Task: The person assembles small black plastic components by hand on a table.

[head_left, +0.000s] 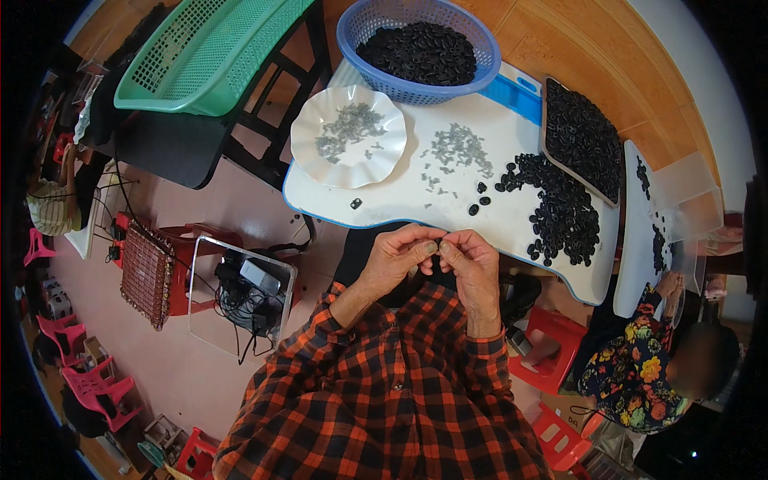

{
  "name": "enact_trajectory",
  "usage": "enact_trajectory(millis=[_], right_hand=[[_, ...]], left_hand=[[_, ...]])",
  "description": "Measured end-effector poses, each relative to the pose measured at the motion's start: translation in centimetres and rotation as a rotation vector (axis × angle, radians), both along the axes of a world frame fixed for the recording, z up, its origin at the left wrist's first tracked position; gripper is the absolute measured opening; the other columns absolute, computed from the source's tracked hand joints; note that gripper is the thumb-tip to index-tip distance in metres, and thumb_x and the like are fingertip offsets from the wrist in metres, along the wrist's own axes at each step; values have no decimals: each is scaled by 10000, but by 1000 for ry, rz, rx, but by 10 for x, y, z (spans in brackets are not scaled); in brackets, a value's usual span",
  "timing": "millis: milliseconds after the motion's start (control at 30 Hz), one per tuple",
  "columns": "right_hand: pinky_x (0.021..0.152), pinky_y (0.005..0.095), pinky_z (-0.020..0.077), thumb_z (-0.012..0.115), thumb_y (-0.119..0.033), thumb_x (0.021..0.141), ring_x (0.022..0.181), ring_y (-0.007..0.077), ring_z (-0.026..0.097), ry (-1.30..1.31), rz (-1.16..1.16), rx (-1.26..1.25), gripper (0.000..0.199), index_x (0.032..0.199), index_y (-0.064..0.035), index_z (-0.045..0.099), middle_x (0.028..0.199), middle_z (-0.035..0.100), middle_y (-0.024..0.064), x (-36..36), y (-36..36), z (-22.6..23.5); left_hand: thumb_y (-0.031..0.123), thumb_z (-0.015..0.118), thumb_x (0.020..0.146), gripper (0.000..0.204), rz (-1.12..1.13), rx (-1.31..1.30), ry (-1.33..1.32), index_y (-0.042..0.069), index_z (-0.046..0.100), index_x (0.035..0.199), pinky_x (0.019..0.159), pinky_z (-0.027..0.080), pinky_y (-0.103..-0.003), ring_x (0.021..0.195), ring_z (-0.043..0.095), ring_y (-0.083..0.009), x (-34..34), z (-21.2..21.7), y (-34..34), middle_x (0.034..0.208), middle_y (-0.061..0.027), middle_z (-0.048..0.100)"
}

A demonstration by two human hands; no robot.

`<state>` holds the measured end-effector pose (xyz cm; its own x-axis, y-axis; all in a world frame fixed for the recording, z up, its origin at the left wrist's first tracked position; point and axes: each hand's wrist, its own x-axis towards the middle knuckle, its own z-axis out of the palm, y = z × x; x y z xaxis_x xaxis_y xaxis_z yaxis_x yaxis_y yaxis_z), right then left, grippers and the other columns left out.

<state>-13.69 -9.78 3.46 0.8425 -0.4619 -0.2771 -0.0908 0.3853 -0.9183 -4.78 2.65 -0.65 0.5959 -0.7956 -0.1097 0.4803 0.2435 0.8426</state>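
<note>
My left hand [394,260] and my right hand [474,272] meet in front of my chest, at the near edge of the white table [400,204]. Fingertips of both are pinched round a small black part [437,250], mostly hidden by the fingers. Beyond them lies a scatter of small clear pieces [458,150]. To the right is a heap of small black oval parts [564,220], with a few strays at its left side. One black part [356,204] sits alone near the table's left edge. More clear pieces lie in a white wavy-rimmed plate [384,164].
A blue basket [352,48] full of black parts stands at the back, and a tray [546,128] of them at the right. A green basket [216,84] rests on a black table. Another person [640,360] works at the right. A clear bin [192,304] holds cables.
</note>
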Motion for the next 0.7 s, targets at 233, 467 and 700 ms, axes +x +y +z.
enact_trajectory(millis=[233, 467, 700], right_hand=[[591, 192, 426, 603, -75, 888, 624, 57, 506, 2, 14, -31, 94, 917, 12, 589, 746, 607, 21, 1, 6, -4], [608, 187, 444, 617, -55, 873, 676, 62, 540, 15, 43, -204, 137, 990, 14, 604, 819, 618, 26, 1, 7, -2], [646, 189, 460, 596, -6, 870, 724, 53, 547, 76, 30, -469, 157, 1023, 29, 581, 858, 617, 29, 1, 13, 2]], left_hand=[[94, 619, 887, 156, 91, -20, 20, -31, 630, 981, 551, 510, -201, 623, 577, -62, 1, -3, 3, 810, -44, 636], [114, 616, 894, 157, 75, 52, 56, -32, 633, 949, 522, 505, -195, 603, 570, -60, 1, -6, 5, 775, -41, 629], [119, 596, 907, 170, 77, 100, -17, -33, 628, 975, 528, 511, -198, 609, 573, -60, -2, -3, 5, 779, -39, 627]])
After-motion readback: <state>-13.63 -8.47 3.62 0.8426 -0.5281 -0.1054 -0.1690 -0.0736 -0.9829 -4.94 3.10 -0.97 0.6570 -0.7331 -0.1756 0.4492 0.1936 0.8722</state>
